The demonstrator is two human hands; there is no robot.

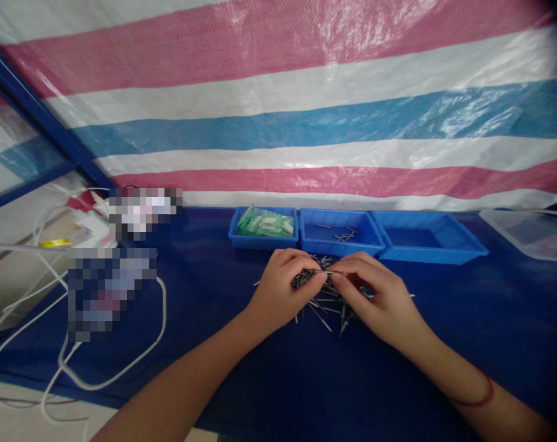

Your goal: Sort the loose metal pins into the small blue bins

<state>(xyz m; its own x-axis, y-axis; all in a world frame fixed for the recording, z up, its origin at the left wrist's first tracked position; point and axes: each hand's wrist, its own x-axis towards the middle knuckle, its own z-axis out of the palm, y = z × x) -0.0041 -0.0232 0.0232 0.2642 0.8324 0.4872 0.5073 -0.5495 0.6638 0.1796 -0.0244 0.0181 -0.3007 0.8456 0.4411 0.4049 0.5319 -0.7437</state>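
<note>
Sheeting (306, 132) fills everything beyond the grip, woven plastic with a slick shine, banded red, white and blue, and we look down past it to a smooth, dark blue table (306, 383). Well off to the grip's left, a round white cable (163, 313) curls in a loop. Just beyond the grip comes the row of rigid blue plastic: the right bin (439, 254), past the right hand (379, 294); the middle bin (336, 247), straight ahead, with a few loose pins (347, 236) in it; the left bin (264, 244), past the left hand (282, 285), heaped with glossy green packets (264, 222).

Directly under the grip, we've got the pile (322, 307), a tangle of slim, stiff metal rods, some ends poking out towards us. And here's the action: both hands pinch, thumb against finger, on one thin metal pin (325, 271), bridging the small gap between the two sets of fingertips, above the pile.

We'd call this step close two-handed work on that single piece; the exact operation is too small to tell. The next move, we reckon, calls for an even pinch from both sides, because something this slick and narrow could easily slip.
</note>
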